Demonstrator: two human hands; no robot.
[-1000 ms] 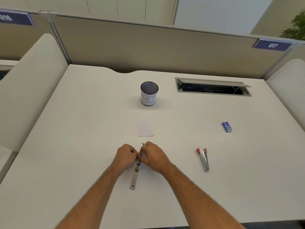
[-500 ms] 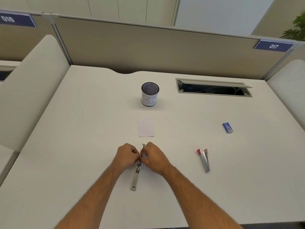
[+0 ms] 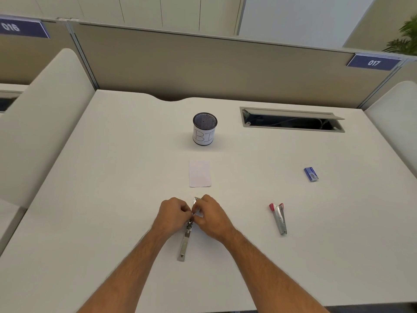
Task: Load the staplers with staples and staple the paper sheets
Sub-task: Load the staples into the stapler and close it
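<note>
Head view: both hands stay pinching the opened stapler.

My right hand has lifted slightly off the stapler; fingertips now pinch nearer my left hand.

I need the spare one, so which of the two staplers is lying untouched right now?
The red-tipped stapler on the right; the opened stapler is held by both the left hand and right hand.
</note>
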